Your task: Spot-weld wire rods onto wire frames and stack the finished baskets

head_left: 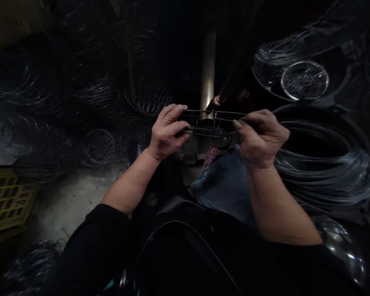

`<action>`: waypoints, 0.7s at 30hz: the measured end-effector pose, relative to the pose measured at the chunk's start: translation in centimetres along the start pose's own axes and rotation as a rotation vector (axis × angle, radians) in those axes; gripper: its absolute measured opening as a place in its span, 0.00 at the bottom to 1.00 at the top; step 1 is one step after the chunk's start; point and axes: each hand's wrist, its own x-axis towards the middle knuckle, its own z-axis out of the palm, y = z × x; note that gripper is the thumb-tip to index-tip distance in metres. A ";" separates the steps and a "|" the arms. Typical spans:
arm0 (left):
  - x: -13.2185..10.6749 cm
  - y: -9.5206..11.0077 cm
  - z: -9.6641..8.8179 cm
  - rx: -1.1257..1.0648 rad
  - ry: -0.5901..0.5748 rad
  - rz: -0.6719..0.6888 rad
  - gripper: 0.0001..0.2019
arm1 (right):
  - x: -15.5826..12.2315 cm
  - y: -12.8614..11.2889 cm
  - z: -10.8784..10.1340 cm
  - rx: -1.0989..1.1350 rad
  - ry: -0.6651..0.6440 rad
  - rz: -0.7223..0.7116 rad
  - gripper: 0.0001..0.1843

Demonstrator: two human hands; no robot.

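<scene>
A small wire frame (211, 121) of thin parallel rods with a ring at its middle is held level between both hands. My left hand (166, 131) pinches its left end, fingers curled round the rods. My right hand (260, 137) grips the right end, thumb pressed along the top. The frame hovers above a dark machine part and a metal tube (208, 74) that stands upright behind it.
Stacked wire baskets (148, 98) crowd the dark back left. Large coils of wire (323, 164) lie at the right, with more coils (305, 78) above them. A yellow plastic crate (6, 201) sits at the left on the concrete floor. Blue cloth (225, 185) lies below the hands.
</scene>
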 end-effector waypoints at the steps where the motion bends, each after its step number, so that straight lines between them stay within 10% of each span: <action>1: 0.2 -0.1 0.0 0.013 0.006 0.002 0.12 | 0.2 0.1 0.1 -0.004 -0.009 0.005 0.08; 21: 0.9 0.2 -0.4 0.045 0.097 0.061 0.08 | 1.4 0.1 0.5 0.025 0.000 -0.005 0.08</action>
